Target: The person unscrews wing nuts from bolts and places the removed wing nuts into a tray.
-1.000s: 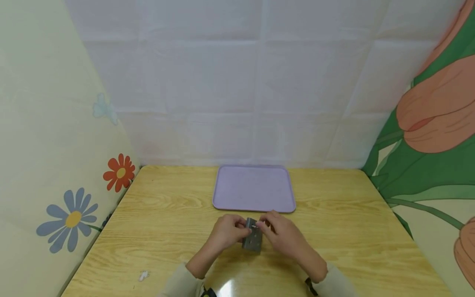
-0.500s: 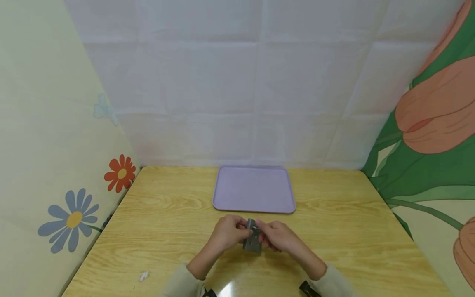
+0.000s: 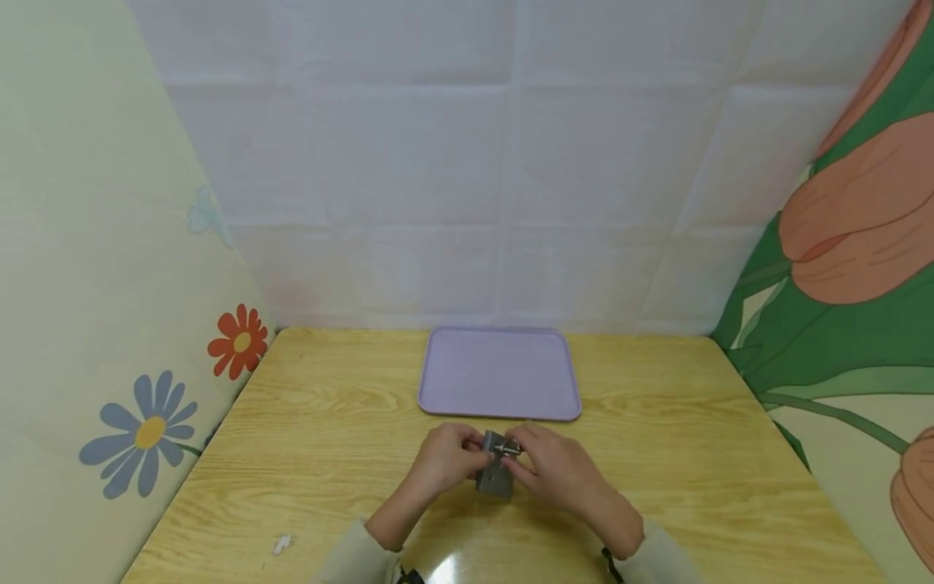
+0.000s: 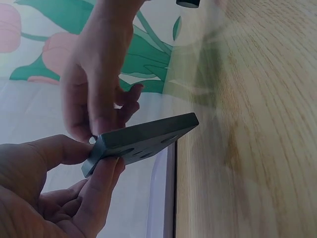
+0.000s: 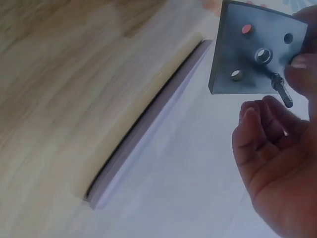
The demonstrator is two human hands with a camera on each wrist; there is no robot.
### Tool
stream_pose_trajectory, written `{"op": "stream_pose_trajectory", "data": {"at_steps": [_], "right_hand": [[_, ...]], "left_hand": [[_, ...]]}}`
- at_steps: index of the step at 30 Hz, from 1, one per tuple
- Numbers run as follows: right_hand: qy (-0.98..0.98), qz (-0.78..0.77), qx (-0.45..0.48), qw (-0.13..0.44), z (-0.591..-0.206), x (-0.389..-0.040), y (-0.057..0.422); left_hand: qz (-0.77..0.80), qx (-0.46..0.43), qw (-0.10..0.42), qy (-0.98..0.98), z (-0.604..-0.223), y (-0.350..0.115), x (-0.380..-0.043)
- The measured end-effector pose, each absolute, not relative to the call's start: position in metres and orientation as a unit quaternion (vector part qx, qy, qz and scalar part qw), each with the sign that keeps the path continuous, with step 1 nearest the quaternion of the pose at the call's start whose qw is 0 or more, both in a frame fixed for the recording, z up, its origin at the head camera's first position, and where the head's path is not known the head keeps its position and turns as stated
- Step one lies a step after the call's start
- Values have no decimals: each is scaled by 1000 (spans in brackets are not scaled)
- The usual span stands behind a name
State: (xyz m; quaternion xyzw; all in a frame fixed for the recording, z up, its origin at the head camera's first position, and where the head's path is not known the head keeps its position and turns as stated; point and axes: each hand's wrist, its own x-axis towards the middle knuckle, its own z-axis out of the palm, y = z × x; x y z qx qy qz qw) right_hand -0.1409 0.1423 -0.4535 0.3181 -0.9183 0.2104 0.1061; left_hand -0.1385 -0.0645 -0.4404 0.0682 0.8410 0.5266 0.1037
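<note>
A grey metal plate with several round holes is held tilted above the table. My left hand pinches it near one corner, with the thumb on one face and fingertips underneath in the left wrist view. From the plate's face a threaded screw with a nut-like collar sticks out near that corner. My right hand is beside the screw, its thumb and forefinger spread around the free end. In the right wrist view its loosely bent fingers are just short of the screw.
A light purple tray lies on the wood-grain table beyond my hands. A small white scrap is at the front left. A white sheet rises behind the table, with flower-printed sheets at both sides.
My right fingers pinched the screw half a second ago; now they have spread apart and the screw shows between them. My left hand and the plate stay almost where they were.
</note>
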Motion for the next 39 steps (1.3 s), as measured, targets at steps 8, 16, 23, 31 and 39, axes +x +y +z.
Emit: {"op": "stream_pose_trajectory", "data": {"at_steps": [8,16,23,31,39], "right_hand": [[-878,446,127,-120,-446,-142,142],[-821,519,72,-225,-446,-143,137],[-813,530,65,-231,-447,-145,135],[-820,522,59,-229,-449,-145,134],[-883,428,154,-114,-448,-144,135]], "left_hand": [[526,64,104,842,-441,-64,-139],[520,70,105,845,-442,-64,-140],[517,73,101,847,-443,-62,-139],[512,74,96,850,-443,-62,-139],[509,77,86,853,-444,-64,-140]]}}
